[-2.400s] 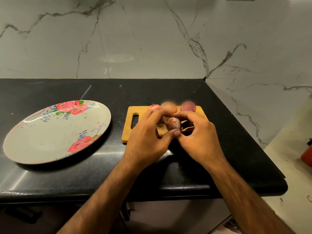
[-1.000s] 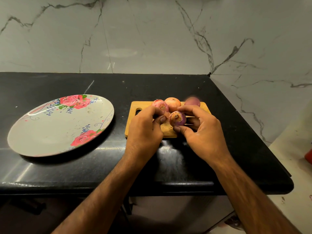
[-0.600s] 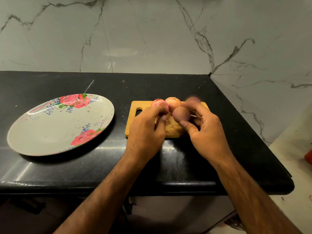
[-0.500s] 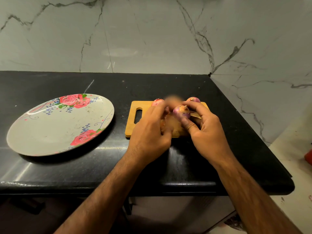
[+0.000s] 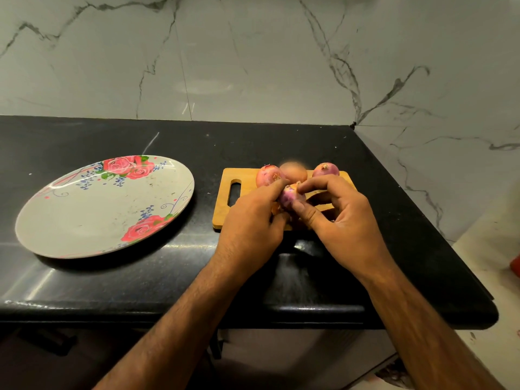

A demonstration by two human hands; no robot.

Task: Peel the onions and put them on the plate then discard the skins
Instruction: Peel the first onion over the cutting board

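Above the wooden cutting board, both hands hold one small purple onion with part of its skin off. My left hand grips it from the left, and a scrap of orange skin shows at its fingers. My right hand pinches it between thumb and forefinger. Three more onions sit along the board's far edge: a pink one, a tan one and a purple one. The flowered plate lies to the left with nothing on it.
The black countertop ends just right of the board, with a drop to a pale floor. A marble wall rises behind the counter. Loose skin pieces lie on the board under my hands.
Both hands stayed over the board and turned the onion between them. More purple flesh shows now than before, and the brown skin has come away from it.
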